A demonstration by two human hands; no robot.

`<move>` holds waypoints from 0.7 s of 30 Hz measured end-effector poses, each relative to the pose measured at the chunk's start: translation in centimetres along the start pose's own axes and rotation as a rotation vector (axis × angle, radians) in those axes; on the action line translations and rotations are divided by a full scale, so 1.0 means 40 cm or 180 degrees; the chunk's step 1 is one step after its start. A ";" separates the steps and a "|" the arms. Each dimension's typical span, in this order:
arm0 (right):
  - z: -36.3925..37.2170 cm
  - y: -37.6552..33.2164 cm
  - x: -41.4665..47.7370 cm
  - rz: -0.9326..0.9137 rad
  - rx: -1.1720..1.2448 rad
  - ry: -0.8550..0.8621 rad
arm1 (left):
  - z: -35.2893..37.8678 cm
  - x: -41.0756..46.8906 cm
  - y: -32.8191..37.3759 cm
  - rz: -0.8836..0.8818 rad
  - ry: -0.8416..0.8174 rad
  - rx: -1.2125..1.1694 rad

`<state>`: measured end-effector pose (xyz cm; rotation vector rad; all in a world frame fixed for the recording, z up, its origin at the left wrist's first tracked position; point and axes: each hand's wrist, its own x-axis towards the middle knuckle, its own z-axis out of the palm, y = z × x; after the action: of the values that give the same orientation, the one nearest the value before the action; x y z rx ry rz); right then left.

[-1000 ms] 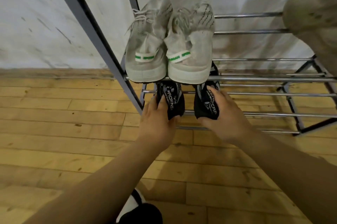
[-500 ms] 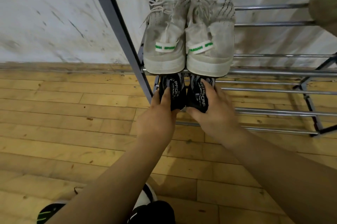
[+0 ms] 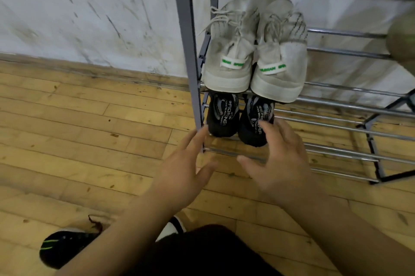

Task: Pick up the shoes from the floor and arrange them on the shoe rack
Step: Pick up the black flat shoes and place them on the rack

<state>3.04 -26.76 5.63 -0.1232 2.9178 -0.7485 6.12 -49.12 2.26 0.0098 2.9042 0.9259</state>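
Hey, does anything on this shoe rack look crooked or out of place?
Only slightly: below the white shoes, the right black shoe sticks out further forward than the left black shoe, so their heels look uneven. Nothing looks damaged.

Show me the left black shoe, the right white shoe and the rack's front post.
Left black shoe (image 3: pixel 221 123): head view, on its heel.
Right white shoe (image 3: pixel 277 84): head view, on its heel.
Rack's front post (image 3: pixel 187 39): head view, halfway up.

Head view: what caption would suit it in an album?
Left grip and right grip, both open, by black shoes on the rack, under a white pair.
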 end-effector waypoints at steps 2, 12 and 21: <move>-0.033 -0.059 -0.034 -0.0186 -0.0088 -0.0649 | -0.028 -0.094 -0.039 -0.0324 0.0087 -0.0260; -0.027 -0.601 -0.056 -0.2373 -0.1924 -0.2716 | -0.191 -0.569 -0.312 -0.2348 0.0957 -0.0908; 0.325 -0.861 -0.312 -0.2616 -0.1981 -0.3187 | -0.034 -0.870 -0.483 -0.3990 0.0531 -0.0975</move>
<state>18.86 -61.64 12.27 -1.3397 1.9184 0.2133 41.06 -66.88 -4.80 -1.6837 2.0778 1.0113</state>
